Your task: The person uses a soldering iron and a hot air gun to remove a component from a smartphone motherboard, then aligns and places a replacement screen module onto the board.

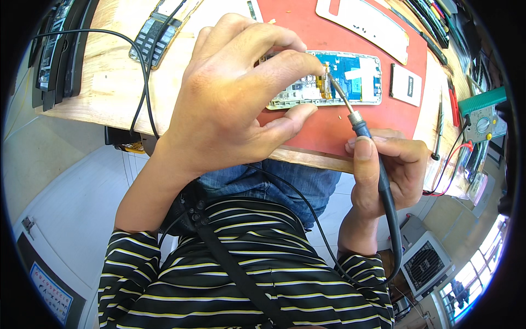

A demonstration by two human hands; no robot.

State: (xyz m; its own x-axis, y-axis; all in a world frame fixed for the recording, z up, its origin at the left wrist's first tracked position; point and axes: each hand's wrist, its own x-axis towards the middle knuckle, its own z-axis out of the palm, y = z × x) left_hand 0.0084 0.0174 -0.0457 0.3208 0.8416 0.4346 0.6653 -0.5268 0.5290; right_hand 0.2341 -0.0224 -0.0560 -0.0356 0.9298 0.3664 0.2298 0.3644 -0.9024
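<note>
An opened phone (356,66) with a blue circuit board and pale frame lies on the red mat. My left hand (230,88) arches over its left part, fingers spread; the index fingertip is at an orange ribbon connector (325,88). The left thumb rests by the phone's near edge. In a pen-like grip, my right hand (394,164) is shut on a soldering iron (385,186), its metal tip reaching the right side of the connector. Whether the tip touches the contacts is too small to tell. My left hand hides part of the phone's left end.
On the red mat (339,129) lie a white phone panel (367,27) with tiny screws and a phone battery (405,85). Another disassembled phone (159,38) lies left under a black cable. At right are a multimeter (483,125) and tools. The iron's cord (307,200) crosses my lap.
</note>
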